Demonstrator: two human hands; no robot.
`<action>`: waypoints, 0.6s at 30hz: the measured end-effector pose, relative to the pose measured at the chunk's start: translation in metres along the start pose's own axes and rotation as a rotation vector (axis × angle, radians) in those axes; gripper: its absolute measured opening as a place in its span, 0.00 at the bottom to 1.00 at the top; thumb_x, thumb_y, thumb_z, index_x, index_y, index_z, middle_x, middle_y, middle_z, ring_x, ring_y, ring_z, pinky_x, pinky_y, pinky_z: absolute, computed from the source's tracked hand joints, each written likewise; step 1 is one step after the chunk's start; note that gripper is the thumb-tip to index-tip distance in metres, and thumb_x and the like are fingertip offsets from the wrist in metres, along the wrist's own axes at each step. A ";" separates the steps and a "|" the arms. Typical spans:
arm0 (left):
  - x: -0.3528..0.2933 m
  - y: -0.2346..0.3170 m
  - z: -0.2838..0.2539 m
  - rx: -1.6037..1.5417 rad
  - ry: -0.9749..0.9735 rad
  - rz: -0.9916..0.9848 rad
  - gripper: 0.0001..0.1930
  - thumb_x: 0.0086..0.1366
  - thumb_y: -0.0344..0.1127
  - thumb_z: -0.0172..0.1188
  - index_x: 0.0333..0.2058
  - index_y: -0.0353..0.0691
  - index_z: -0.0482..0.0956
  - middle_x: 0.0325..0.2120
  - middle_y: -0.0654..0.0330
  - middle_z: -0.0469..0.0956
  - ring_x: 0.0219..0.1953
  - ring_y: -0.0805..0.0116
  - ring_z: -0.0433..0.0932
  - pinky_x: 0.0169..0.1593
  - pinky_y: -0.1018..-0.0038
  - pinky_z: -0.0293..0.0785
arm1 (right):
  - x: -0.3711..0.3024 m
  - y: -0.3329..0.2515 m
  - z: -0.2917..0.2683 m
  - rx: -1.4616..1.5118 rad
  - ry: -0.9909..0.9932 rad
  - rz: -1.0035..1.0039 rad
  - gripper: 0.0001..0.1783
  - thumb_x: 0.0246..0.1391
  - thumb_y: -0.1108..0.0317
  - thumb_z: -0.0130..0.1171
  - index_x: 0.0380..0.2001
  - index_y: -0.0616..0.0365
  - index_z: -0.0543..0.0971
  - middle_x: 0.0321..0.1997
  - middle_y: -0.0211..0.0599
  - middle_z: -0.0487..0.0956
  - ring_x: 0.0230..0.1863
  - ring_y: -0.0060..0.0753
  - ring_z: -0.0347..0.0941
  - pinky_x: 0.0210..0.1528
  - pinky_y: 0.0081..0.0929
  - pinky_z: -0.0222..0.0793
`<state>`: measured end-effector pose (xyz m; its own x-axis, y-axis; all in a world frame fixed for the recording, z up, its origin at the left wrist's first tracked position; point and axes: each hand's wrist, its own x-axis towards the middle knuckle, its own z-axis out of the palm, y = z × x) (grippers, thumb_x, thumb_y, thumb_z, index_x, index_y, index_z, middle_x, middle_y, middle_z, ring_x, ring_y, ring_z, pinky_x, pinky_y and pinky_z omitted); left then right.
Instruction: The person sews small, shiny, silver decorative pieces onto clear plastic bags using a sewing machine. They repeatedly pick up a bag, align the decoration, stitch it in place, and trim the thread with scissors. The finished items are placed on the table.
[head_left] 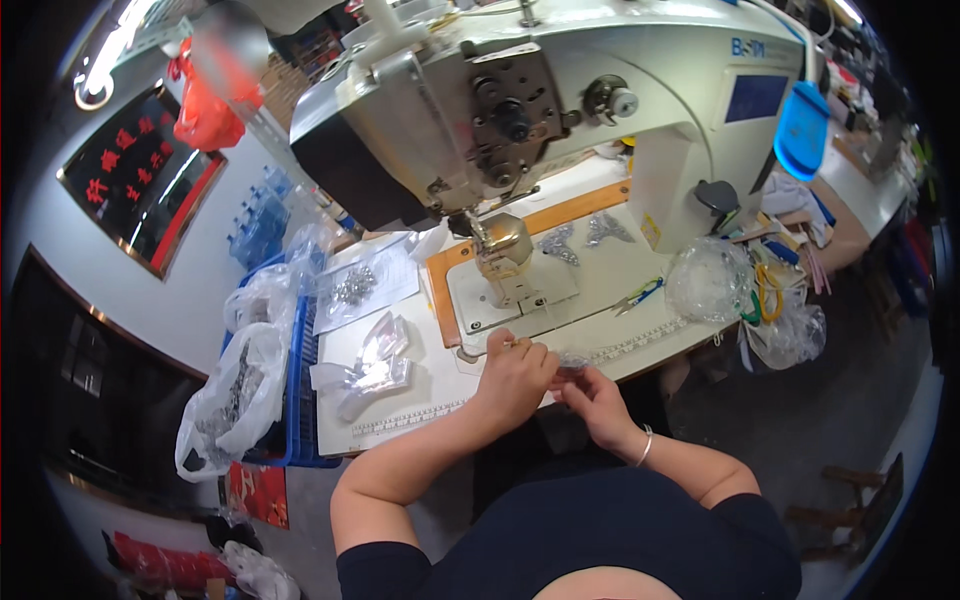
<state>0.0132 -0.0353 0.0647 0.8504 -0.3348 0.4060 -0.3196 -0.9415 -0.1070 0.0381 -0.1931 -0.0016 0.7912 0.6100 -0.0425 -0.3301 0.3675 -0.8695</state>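
Both my hands are at the front edge of the sewing machine table (440, 380), just in front of the machine's needle area. My left hand (515, 378) is closed, its fingers curled; what it grips, if anything, is hidden. Close beside it, my right hand (598, 405) pinches a small silvery-grey piece (572, 361), partly covered by the fingers. Above them stands a white industrial sewing machine (600, 75) with a metal post (503, 250) under its needle. Two similar silvery-grey pieces (557, 243) lie right of the post. Thread snips (638, 297) rest farther right.
Clear plastic packets (380, 365) and a white sheet (400, 283) bearing small metallic bits lie at the left. A blue crate (300, 390) with filled plastic bags (235, 395) adjoins the table. A clear round plastic container (710, 280) stands at the right, near hanging plastic bags (788, 335).
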 end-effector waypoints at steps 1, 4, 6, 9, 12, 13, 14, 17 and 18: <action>-0.001 0.006 -0.005 0.073 0.108 0.048 0.04 0.47 0.33 0.56 0.18 0.47 0.70 0.18 0.65 0.67 0.27 0.69 0.72 0.44 0.64 0.57 | 0.005 0.002 0.006 0.210 0.013 -0.010 0.12 0.57 0.69 0.55 0.42 0.64 0.70 0.42 0.34 0.76 0.43 0.23 0.73 0.50 0.24 0.69; -0.003 0.010 -0.016 0.294 0.228 0.114 0.05 0.49 0.33 0.53 0.18 0.49 0.68 0.18 0.66 0.61 0.25 0.72 0.69 0.45 0.67 0.54 | 0.011 -0.005 0.028 0.421 0.067 -0.028 0.11 0.57 0.69 0.56 0.41 0.61 0.70 0.41 0.33 0.76 0.43 0.23 0.72 0.50 0.25 0.68; -0.010 0.007 -0.015 0.304 0.243 0.122 0.04 0.49 0.34 0.55 0.19 0.48 0.69 0.20 0.66 0.65 0.27 0.73 0.70 0.46 0.65 0.53 | 0.014 0.002 0.038 0.440 0.115 -0.070 0.07 0.59 0.66 0.53 0.39 0.56 0.71 0.40 0.31 0.76 0.41 0.21 0.72 0.45 0.23 0.69; -0.016 0.003 -0.013 0.350 0.303 0.126 0.03 0.49 0.33 0.55 0.20 0.47 0.70 0.24 0.67 0.70 0.29 0.75 0.72 0.48 0.64 0.52 | 0.016 -0.003 0.051 0.541 0.197 -0.039 0.09 0.57 0.71 0.55 0.40 0.59 0.71 0.38 0.32 0.75 0.38 0.22 0.72 0.43 0.24 0.69; -0.020 0.003 -0.009 0.403 0.338 0.106 0.02 0.51 0.34 0.56 0.25 0.46 0.74 0.31 0.66 0.74 0.35 0.75 0.73 0.51 0.64 0.51 | 0.027 -0.004 0.047 0.428 0.156 -0.106 0.06 0.57 0.73 0.54 0.38 0.61 0.73 0.37 0.33 0.76 0.37 0.22 0.72 0.42 0.22 0.70; -0.022 0.004 -0.008 0.421 0.338 0.090 0.04 0.51 0.34 0.56 0.27 0.45 0.76 0.34 0.65 0.75 0.38 0.75 0.73 0.52 0.64 0.51 | 0.031 -0.003 0.044 0.421 0.150 -0.093 0.07 0.57 0.74 0.53 0.38 0.63 0.74 0.38 0.35 0.77 0.38 0.24 0.73 0.44 0.23 0.71; -0.025 0.007 -0.007 0.390 0.328 0.040 0.07 0.51 0.36 0.58 0.31 0.44 0.76 0.37 0.64 0.75 0.40 0.75 0.73 0.52 0.64 0.51 | 0.035 -0.004 0.042 0.415 0.147 -0.123 0.07 0.57 0.74 0.53 0.39 0.64 0.74 0.38 0.35 0.77 0.39 0.24 0.74 0.44 0.23 0.71; -0.033 0.021 -0.009 0.035 0.225 -0.174 0.27 0.48 0.41 0.65 0.48 0.39 0.73 0.50 0.57 0.69 0.49 0.68 0.69 0.55 0.62 0.52 | 0.044 -0.009 0.036 0.372 0.136 -0.197 0.11 0.57 0.72 0.54 0.41 0.67 0.75 0.40 0.38 0.78 0.40 0.25 0.74 0.47 0.24 0.71; -0.031 0.022 -0.014 -0.106 0.288 -0.262 0.30 0.48 0.41 0.66 0.50 0.38 0.70 0.51 0.56 0.69 0.50 0.65 0.69 0.56 0.62 0.53 | 0.044 -0.010 0.034 0.337 0.134 -0.203 0.11 0.57 0.72 0.54 0.40 0.68 0.75 0.39 0.38 0.78 0.39 0.25 0.74 0.46 0.24 0.71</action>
<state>-0.0263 -0.0446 0.0621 0.7617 -0.0450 0.6463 -0.1614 -0.9793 0.1220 0.0591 -0.1460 0.0222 0.9103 0.4129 0.0307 -0.2925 0.6938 -0.6581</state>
